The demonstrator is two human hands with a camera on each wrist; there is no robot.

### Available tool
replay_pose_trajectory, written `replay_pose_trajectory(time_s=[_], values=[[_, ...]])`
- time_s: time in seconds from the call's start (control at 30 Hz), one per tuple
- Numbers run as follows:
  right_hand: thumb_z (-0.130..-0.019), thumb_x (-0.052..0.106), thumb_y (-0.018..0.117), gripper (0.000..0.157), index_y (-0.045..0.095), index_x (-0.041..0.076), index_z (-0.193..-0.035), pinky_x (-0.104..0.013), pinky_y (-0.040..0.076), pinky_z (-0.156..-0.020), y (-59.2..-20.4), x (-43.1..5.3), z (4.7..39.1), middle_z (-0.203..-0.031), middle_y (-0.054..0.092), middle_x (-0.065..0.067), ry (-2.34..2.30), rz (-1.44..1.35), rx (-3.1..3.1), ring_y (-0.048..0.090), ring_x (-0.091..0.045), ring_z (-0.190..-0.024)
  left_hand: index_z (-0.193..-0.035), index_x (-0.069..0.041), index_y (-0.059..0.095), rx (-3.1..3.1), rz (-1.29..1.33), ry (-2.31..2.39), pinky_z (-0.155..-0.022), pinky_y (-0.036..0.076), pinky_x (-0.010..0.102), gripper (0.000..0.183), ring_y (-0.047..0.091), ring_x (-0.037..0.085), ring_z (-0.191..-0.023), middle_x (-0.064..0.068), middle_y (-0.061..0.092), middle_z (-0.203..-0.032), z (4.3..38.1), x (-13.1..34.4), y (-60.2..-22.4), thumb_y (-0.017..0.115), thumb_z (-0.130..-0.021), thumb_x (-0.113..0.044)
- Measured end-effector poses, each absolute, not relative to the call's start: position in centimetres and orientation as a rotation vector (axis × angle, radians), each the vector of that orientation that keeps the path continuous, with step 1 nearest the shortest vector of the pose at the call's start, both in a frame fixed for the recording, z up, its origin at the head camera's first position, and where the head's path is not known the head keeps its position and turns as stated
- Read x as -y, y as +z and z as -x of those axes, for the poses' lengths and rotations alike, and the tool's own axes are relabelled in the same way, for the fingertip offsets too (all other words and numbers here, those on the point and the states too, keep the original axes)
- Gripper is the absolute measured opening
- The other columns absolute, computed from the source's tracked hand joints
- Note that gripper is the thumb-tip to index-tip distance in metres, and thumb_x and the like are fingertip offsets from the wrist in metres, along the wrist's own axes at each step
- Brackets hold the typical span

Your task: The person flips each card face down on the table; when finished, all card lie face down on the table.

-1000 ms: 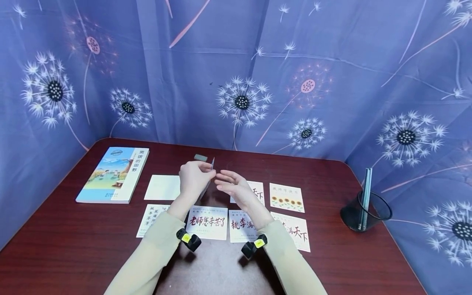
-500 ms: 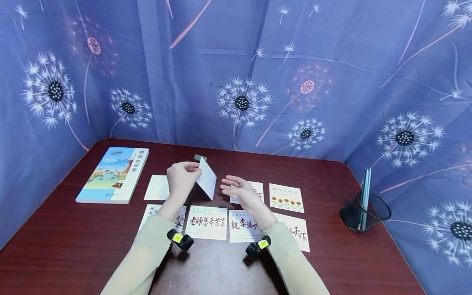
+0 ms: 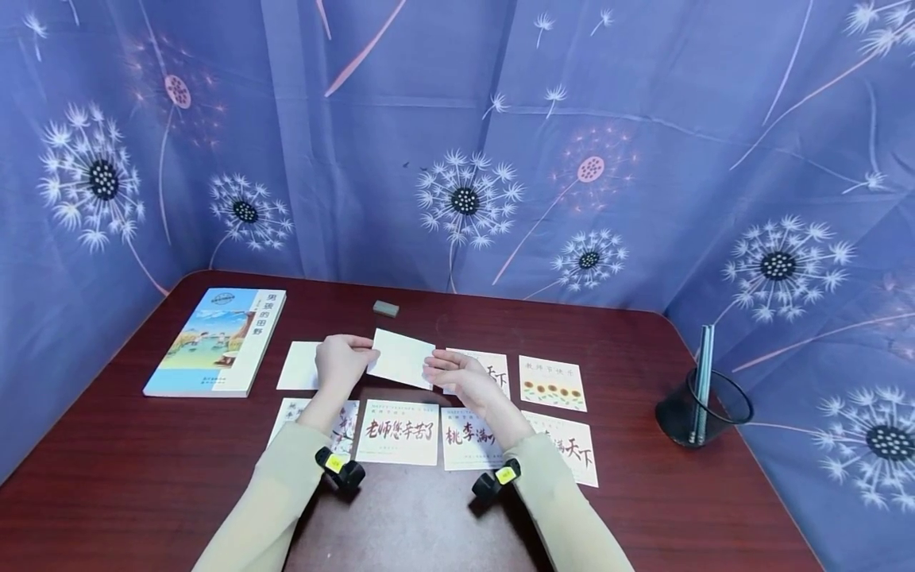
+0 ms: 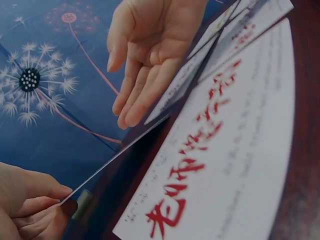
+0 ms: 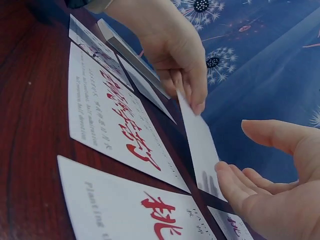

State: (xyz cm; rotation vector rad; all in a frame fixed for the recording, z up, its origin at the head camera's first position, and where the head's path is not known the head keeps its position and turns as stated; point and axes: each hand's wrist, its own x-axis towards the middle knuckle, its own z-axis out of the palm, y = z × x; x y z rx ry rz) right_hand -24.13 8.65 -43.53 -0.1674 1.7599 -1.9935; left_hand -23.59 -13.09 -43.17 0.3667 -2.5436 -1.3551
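My left hand [image 3: 339, 367] pinches the left edge of a blank white card [image 3: 403, 357], held tilted over the back row of cards. Thumb and fingertips grip it at one end in the right wrist view, where the card [image 5: 200, 145] shows its pale face. The left wrist view has it nearly edge-on. My right hand [image 3: 468, 384] is open, palm turned toward the card, with its fingertips [image 5: 225, 172] right at the card's other end. Just in front lies a card with red Chinese lettering [image 3: 398, 431]. Another red-lettered card [image 3: 468, 445] is partly covered by my right arm.
A blank card [image 3: 295, 367] lies at the left, and a sunflower card [image 3: 552, 383] at the right. Farther out are a book [image 3: 221, 338], a small grey-green eraser-like block [image 3: 386, 308] and a black mesh pen holder [image 3: 668, 421] with pencils [image 3: 704, 381]. A dandelion-patterned curtain [image 3: 457, 95] encloses the table.
The held card has turned from edge-on to show its blank face toward me. My left hand has shifted left and slightly down; my right hand's fingertips have come to the card's right edge.
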Motion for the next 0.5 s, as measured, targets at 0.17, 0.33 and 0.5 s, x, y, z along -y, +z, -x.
replay_pose_trajectory(time_s=[0.17, 0.33, 0.5], values=[[-0.093, -0.007, 0.050, 0.058, 0.029, -0.010, -0.147, -0.030, 0.046, -0.106, -43.92, -8.82, 24.23, -0.149, 0.038, -0.030, -1.949, 0.171, -1.743, 0.042, -0.038, -0.137, -0.095, -0.004, 0.078, 2.633, -0.376, -1.307, -0.082, 0.054, 0.046, 0.021, 0.068, 0.033, -0.090, 0.014, 0.076, -0.094, 23.62, 13.30, -43.70, 0.076, -0.080, -0.018], [-0.093, -0.007, 0.049, 0.057, 0.030, -0.011, -0.146, -0.031, 0.045, -0.107, -44.14, -8.83, 24.17, -0.150, 0.037, -0.030, -1.934, 0.170, -1.727, 0.041, -0.038, -0.138, -0.096, -0.003, 0.078, 2.721, -0.344, -1.274, -0.085, 0.053, 0.047, 0.022, 0.066, 0.036, -0.098, 0.016, 0.074, -0.102, 23.49, 13.61, -43.69, 0.076, -0.079, -0.018], [-0.092, -0.006, 0.050, 0.057, 0.030, -0.011, -0.146, -0.033, 0.043, -0.109, -44.13, -8.72, 24.20, -0.149, 0.038, -0.030, -1.923, 0.161, -1.736, 0.041, -0.038, -0.138, -0.096, -0.003, 0.078, 2.763, -0.336, -1.237, -0.089, 0.052, 0.048, 0.022, 0.062, 0.037, -0.110, 0.017, 0.070, -0.117, 23.41, 13.84, -43.51, 0.076, -0.078, -0.016]])
